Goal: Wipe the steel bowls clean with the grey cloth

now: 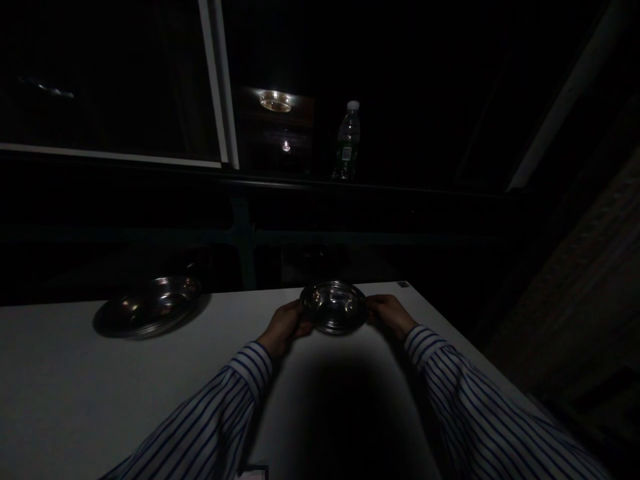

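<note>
A shiny round metal bowl is between my two hands near the far edge of the white table. My left hand grips its left rim, fingers curled at the side and under it. On the opposite rim, my right hand is closed with the fingertips pinching the edge. The bowl faces upward; in the dim light I cannot tell whether its base touches the table. Further left, more metal dishes overlap each other on the table, a wide one in front and another partly behind it.
Behind the table, a plastic bottle with a white cap and green label stands on a dark ledge by the window. A pale window frame rises at the left. A small dark square marks the table's far right corner.
</note>
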Demonstrator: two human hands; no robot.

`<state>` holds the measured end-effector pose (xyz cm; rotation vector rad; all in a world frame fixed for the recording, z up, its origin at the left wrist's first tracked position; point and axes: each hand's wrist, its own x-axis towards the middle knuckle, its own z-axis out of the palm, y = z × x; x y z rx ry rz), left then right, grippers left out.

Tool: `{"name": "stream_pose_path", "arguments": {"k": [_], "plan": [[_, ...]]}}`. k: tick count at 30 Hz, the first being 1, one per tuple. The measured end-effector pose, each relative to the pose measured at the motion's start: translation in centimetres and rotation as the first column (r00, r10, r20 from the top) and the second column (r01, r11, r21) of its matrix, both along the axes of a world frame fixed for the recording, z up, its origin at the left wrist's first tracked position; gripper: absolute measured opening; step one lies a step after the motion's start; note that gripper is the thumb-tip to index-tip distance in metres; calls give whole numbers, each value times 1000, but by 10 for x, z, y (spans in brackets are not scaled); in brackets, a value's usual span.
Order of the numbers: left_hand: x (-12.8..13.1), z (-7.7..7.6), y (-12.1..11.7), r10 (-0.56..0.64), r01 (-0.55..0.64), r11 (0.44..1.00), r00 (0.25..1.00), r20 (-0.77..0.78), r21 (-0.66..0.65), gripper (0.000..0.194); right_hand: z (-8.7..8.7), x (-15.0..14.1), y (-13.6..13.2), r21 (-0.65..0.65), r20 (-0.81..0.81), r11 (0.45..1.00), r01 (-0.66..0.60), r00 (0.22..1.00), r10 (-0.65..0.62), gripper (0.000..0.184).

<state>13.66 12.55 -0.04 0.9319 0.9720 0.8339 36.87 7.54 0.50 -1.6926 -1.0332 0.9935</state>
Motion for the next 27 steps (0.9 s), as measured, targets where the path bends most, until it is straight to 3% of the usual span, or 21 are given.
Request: {"name": "stream_pose_path", "arguments": {"k": [5, 13, 21, 27], "plan": [[21, -12, 7, 16, -16, 1000, 1000, -6, -18, 28, -15, 15, 8, 44, -2, 998, 40, 999, -40, 18], [29, -22, 12, 21, -21, 1000, 999, -29, -2, 28, -32, 24, 15, 78, -32, 996, 45, 999, -43, 19], [44, -23, 12, 11, -11, 1000, 1000, -15, 23, 30, -31, 31, 19, 69, -16, 993, 99, 995, -98, 21], [52, -19, 8, 16, -15, 1000, 999, -36, 27, 39, -28, 36, 17, 60, 100, 988, 142, 984, -148, 23]]}}
